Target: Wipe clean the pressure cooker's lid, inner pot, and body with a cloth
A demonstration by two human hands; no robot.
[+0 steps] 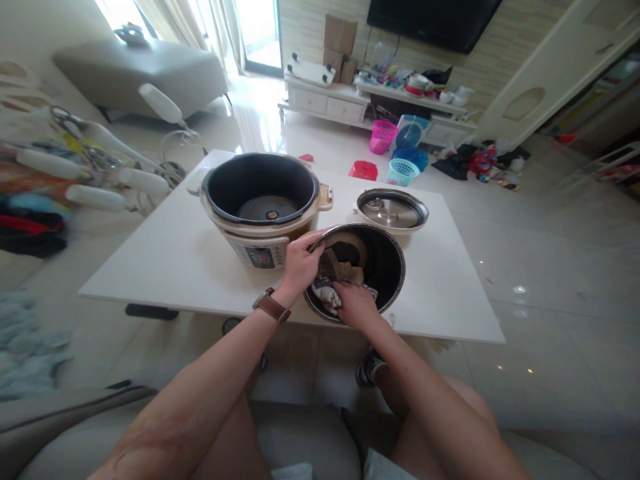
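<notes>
Left hand (303, 261) clamped on the near-left rim of a dark round metal pot (391, 267), tilted on the white rectangular desk (440, 293); right hand (357, 303) down inside it, closed on a bunched brown-and-white patterned cloth (327, 295). Hands close together but not touching

Around: cream-white cooker body (234, 248) with black interior just beyond and left of left hand, blocking that side. Round silver metal lid (393, 213) with pale rim lies past the pot, beyond right hand. Brown-strapped watch (273, 305) on left wrist

Farther out past the hands, on the floor: pink plastic basket (383, 138), light-blue perforated basket (403, 172), red plastic item (363, 171). Low white cabinet (309, 101) and black TV (435, 23) at the wall

Text: control panel (265, 257) on cooker front has markings, too small to read; same for the faint TV logo
</notes>
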